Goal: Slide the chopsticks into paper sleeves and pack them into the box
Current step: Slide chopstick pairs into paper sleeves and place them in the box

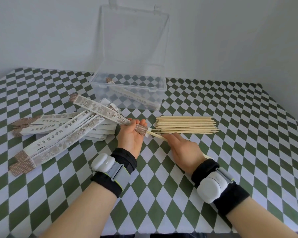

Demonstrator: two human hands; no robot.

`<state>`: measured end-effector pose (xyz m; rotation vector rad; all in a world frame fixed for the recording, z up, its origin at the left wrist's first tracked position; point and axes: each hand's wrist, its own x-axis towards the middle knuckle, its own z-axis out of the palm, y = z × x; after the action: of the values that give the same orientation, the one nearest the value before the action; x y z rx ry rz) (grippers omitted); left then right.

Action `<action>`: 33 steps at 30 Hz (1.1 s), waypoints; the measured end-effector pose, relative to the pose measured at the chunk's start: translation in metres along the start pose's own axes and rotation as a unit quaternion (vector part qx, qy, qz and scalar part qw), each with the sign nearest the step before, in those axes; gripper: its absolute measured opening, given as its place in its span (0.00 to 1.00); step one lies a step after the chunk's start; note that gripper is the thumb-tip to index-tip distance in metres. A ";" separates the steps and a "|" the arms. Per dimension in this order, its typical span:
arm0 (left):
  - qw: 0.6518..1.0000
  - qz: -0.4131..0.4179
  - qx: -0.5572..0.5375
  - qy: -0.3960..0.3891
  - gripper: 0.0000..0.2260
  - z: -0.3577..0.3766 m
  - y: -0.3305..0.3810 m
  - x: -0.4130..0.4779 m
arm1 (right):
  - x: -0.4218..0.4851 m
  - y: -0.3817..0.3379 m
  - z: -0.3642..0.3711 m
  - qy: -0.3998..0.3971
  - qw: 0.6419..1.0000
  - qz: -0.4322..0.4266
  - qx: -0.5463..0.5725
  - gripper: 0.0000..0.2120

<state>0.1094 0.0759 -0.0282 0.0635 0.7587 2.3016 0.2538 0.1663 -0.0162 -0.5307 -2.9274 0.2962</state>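
Note:
My left hand [133, 134] grips a printed paper sleeve [100, 107] near its brown patterned end; the sleeve slants up and to the left. My right hand [184, 148] holds a pair of bamboo chopsticks [156, 134] whose tips sit in the sleeve's open mouth; their back ends poke out past my wrist. A pile of bare chopsticks [186, 125] lies just beyond my right hand. Several empty sleeves [58, 134] are heaped to the left. The clear plastic box [96, 83] stands open at the back with sleeved chopsticks [136, 97] inside.
The box lid [132, 40] stands upright against the white wall. A green and white checked cloth [230, 152] covers the table. Both wrists carry black bands with white devices.

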 end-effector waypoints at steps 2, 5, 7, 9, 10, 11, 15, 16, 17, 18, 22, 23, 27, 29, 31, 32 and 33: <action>1.000 0.005 0.000 -0.001 0.08 -0.003 -0.001 0.002 | 0.001 0.001 0.004 0.006 1.000 -0.003 -0.006 0.19; 1.000 0.008 -0.003 -0.006 0.07 -0.007 0.000 0.003 | 0.000 0.000 0.009 0.025 1.000 -0.008 -0.012 0.19; 1.000 0.007 -0.008 -0.004 0.07 -0.008 0.000 0.003 | 0.000 0.002 0.010 0.034 0.999 -0.007 -0.025 0.20; 1.000 0.004 -0.011 0.000 0.07 -0.007 0.000 0.004 | 0.000 0.003 0.010 0.039 0.998 -0.002 -0.041 0.20; 1.000 0.004 -0.012 0.001 0.07 -0.007 0.000 0.004 | 0.001 0.002 0.009 0.043 0.998 -0.002 -0.047 0.20; 1.000 0.002 -0.011 0.002 0.07 -0.007 0.000 0.003 | 0.001 0.002 0.009 0.045 0.998 -0.002 -0.051 0.20; 1.000 -0.006 0.017 -0.012 0.08 -0.003 0.000 -0.001 | 0.000 0.000 0.011 0.043 0.998 -0.001 -0.051 0.20; 0.999 -0.006 0.030 -0.020 0.08 -0.001 -0.001 -0.002 | 0.000 0.001 0.011 0.044 0.998 0.000 -0.049 0.19; 0.999 -0.006 0.040 -0.026 0.08 0.001 -0.002 -0.003 | 0.000 0.001 0.011 0.044 0.998 -0.002 -0.047 0.19; 0.998 -0.006 0.045 -0.032 0.07 0.002 -0.003 -0.004 | 0.000 0.001 0.012 0.047 0.998 -0.003 -0.045 0.18; 0.997 -0.014 0.058 -0.057 0.05 0.000 -0.004 -0.004 | 0.000 0.003 0.015 0.060 0.998 -0.007 -0.035 0.17; 0.996 -0.018 0.064 -0.061 0.05 0.000 -0.004 -0.004 | 0.000 0.003 0.014 0.066 0.997 -0.007 -0.035 0.17; 0.989 -0.019 0.137 -0.057 0.08 0.003 -0.008 -0.008 | 0.000 0.004 0.014 0.118 0.992 -0.005 -0.036 0.19; 0.980 -0.008 0.191 -0.046 0.09 0.003 -0.009 -0.010 | 0.001 0.005 0.016 0.137 0.990 0.000 -0.031 0.20; 0.975 -0.005 0.219 -0.040 0.09 0.002 -0.008 -0.011 | 0.002 0.004 0.016 0.142 0.990 0.011 -0.009 0.23; 0.972 -0.005 0.231 -0.041 0.08 0.002 -0.007 -0.012 | 0.003 0.004 0.016 0.135 0.991 0.018 0.005 0.25; 0.969 -0.005 0.243 -0.041 0.08 0.002 -0.007 -0.013 | 0.003 0.003 0.016 0.123 0.992 0.022 0.016 0.26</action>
<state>0.1239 0.0730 -0.0279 0.3723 1.2580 2.0402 0.2492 0.1673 -0.0316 -0.5815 -2.6715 0.2617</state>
